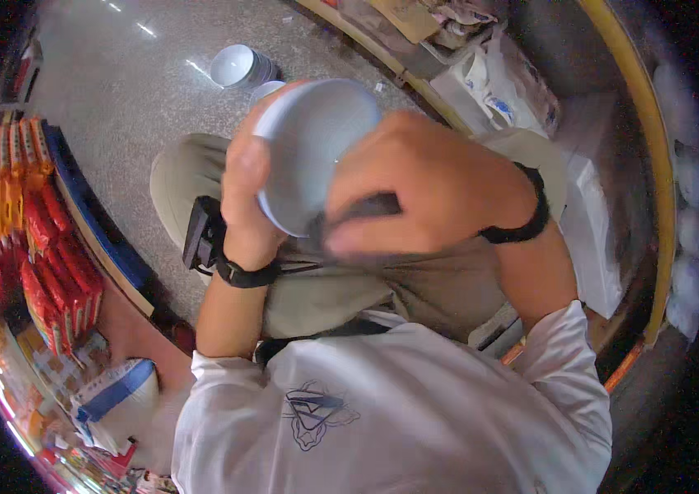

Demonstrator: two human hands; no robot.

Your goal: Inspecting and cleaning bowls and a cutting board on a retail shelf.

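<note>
My left hand (247,179) grips a white bowl (300,154) by its outer side, thumb near the rim. The bowl is tilted, so its pale inside faces me. Over the bowl's right side is my right hand (423,185), blurred by motion. Its fingers are closed around a small dark object (374,205), whose lower end reaches the bowl's near rim; blur hides what kind of object it is. Both wrists wear black bands.
On the speckled floor (133,80) beyond my knees stands a stack of white bowls (241,66), with another bowl (266,90) partly behind my left hand. Left, a shelf holds red packets (56,284) and orange packets (7,191). Right, plastic bags (498,92) lie along a yellow-edged shelf (655,142).
</note>
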